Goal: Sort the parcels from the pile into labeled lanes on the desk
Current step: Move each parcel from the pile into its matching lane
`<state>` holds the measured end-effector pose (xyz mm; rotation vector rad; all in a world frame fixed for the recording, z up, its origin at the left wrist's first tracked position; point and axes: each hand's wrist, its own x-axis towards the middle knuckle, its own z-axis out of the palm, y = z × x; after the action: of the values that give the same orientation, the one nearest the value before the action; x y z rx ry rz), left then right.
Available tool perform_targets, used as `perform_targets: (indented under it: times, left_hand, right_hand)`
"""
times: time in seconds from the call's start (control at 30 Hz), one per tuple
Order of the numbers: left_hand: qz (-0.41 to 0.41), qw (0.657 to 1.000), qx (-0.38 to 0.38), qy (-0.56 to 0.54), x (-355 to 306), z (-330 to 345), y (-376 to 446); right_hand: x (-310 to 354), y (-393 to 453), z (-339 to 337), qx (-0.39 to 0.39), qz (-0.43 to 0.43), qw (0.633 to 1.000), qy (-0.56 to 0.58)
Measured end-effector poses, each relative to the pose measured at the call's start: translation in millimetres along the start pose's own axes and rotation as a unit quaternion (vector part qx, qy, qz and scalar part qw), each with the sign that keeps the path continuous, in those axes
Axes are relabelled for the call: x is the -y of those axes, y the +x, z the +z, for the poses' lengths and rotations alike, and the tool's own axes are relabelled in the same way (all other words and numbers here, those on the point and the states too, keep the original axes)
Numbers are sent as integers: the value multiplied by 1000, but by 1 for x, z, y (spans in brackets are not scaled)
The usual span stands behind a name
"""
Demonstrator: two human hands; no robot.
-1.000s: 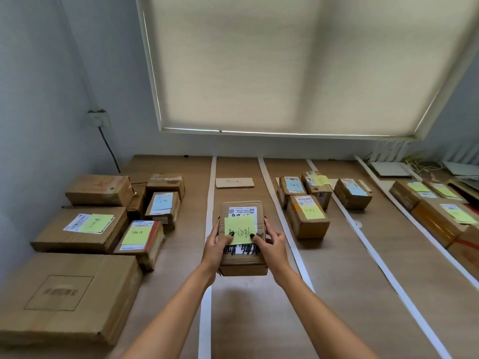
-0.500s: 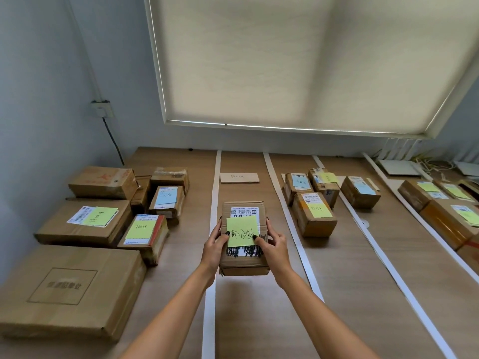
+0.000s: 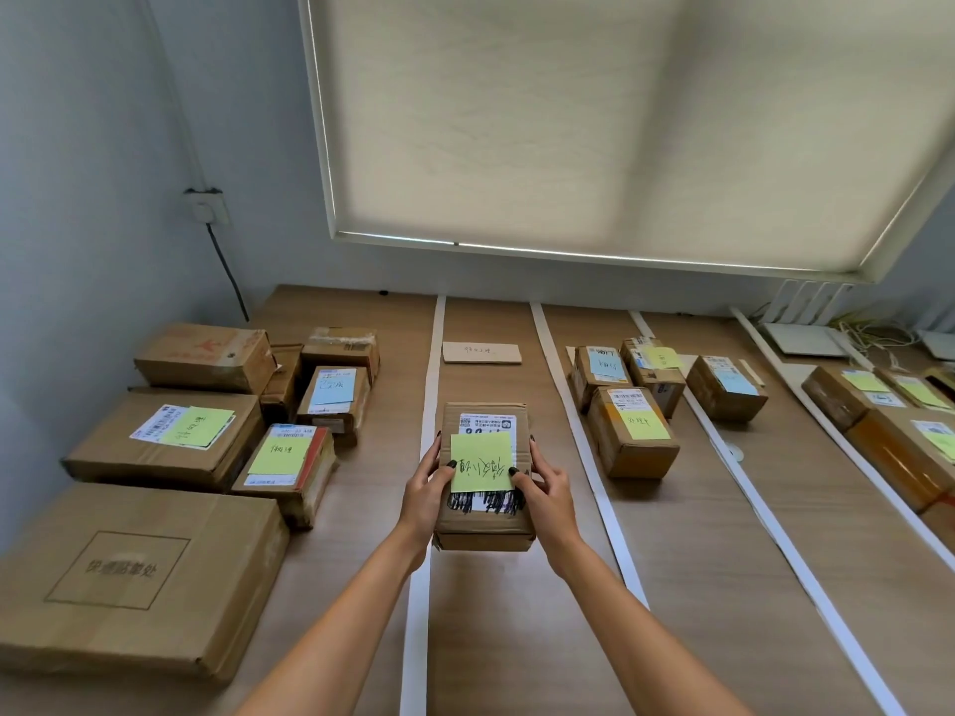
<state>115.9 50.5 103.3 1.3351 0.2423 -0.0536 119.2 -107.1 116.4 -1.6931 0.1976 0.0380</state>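
My left hand (image 3: pixel 426 490) and right hand (image 3: pixel 545 490) grip the cardboard parcel (image 3: pixel 483 519) by its sides, over the first taped lane (image 3: pixel 480 638); it has barely shifted this past second, so I'm likely settling it on the bench (image 3: pixel 672 586)

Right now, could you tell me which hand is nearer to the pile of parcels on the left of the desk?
Left. The left hand grips the held parcel's side facing the pile; the right hand grips the far side, toward the tape strip.
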Motion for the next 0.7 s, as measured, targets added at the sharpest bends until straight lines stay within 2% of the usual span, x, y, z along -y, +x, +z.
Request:
perform_targets:
  times: [0.3, 0.7]
  left_hand:
    - [9, 998, -22, 51, -3, 6, 34]
    - [-1, 993, -35, 108, -3, 9, 153]
  right_hand:
    - [3, 38, 10, 1, -2, 1000, -7]
    - [-5, 159, 32, 7, -16, 1000, 11]
